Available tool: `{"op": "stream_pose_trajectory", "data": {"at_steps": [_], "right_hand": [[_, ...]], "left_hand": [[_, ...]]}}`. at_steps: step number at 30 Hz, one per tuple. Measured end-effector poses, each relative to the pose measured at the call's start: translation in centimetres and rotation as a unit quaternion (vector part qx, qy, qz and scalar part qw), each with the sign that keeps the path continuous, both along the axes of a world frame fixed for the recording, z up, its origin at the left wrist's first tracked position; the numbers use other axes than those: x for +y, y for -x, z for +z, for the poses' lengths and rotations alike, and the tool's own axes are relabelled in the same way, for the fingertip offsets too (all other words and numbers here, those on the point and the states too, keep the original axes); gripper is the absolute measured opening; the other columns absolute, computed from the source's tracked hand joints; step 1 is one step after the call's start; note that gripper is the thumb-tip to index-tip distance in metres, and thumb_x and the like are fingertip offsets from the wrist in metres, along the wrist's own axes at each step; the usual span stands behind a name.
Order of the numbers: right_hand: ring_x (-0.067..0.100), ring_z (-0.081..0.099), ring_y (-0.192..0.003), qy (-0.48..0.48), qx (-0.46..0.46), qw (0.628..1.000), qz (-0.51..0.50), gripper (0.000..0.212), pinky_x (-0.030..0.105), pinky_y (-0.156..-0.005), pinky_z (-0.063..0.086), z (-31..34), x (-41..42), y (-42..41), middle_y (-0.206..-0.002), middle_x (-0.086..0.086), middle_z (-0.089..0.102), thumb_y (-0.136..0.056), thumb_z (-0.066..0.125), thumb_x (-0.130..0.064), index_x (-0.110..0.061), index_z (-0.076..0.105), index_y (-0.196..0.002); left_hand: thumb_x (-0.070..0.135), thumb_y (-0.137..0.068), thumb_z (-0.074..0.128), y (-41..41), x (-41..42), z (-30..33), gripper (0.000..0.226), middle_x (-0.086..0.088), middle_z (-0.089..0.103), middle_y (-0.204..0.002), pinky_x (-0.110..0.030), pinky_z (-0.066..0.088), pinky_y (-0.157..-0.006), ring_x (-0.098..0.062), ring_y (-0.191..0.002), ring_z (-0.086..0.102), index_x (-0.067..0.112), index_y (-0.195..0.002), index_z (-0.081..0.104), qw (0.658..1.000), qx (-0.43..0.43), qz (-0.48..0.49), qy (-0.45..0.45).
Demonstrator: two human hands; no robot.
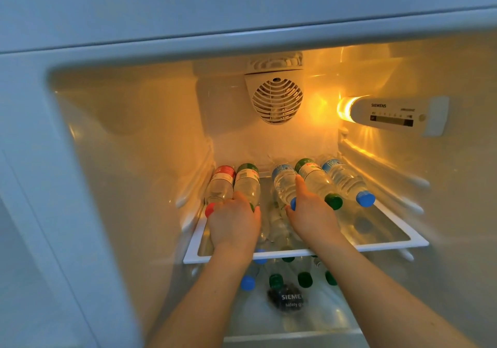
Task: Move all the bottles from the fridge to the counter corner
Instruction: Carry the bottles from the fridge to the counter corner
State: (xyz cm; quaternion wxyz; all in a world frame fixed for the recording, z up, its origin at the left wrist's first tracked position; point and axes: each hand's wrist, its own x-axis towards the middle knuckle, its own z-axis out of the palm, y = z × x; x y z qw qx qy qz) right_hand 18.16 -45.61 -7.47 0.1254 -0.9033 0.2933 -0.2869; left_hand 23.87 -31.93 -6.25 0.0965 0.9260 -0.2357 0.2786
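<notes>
Glass shelf (pixel 419 242) in lit fridge carries five bottles lying down, caps toward front. Left hand (pixel 234 221) grasps green-label bottle (pixel 247 183), beside red-cap bottle (pixel 221 186). Right hand (pixel 312 213) grasps blue-cap bottle (pixel 283 183). More bottles (pixel 304 277) on shelf below.

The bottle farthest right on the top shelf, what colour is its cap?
Blue. The rightmost bottle has a blue cap, clear in the head view.

interior of a household refrigerator (pixel 113 159), suggesting a home kitchen: moulded white walls, rear fan grille (pixel 277 100), lit control panel (pixel 392 115), and glass shelf (pixel 304 252) carrying plastic drink bottles (pixel 282 183) laid flat.
</notes>
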Motion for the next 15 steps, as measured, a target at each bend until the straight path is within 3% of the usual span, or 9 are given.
{"op": "stream_pose_trajectory", "data": {"at_steps": [9,13,15], "right_hand": [[0.027,0.064,-0.089,-0.013,-0.037,0.999,0.016,0.071,0.039,-0.071,0.055,0.4,0.3,0.3,-0.104,0.007,0.064,-0.094,0.051,-0.032,-0.024,0.009,-0.151],[0.03,0.064,-0.088,-0.04,-0.097,0.994,0.039,0.055,0.039,-0.069,0.051,1.3,1.2,1.7,-0.102,0.007,0.065,-0.096,0.048,-0.032,-0.026,0.024,-0.144],[0.031,0.063,-0.086,-0.072,-0.145,0.985,0.059,0.047,0.04,-0.069,0.051,1.5,1.9,2.9,-0.097,0.006,0.064,-0.096,0.047,-0.036,-0.028,0.029,-0.139]], "left_hand": [[0.051,-0.093,0.043,0.4,0.1,0.1,0.038,0.0,0.063,-0.084,-0.035,0.05,-0.071,-0.022,-0.08,0.061,0.018,-0.106,0.054,0.999,0.009,-0.01,0.03],[0.048,-0.089,0.049,1.4,1.1,0.5,0.041,-0.002,0.064,-0.092,-0.032,0.042,-0.063,-0.023,-0.088,0.058,0.017,-0.115,0.053,0.996,0.038,-0.022,0.078],[0.043,-0.085,0.054,2.5,2.2,0.2,0.048,-0.005,0.064,-0.1,-0.035,0.046,-0.067,-0.026,-0.092,0.057,0.015,-0.124,0.051,0.992,0.02,-0.046,0.119]]}}
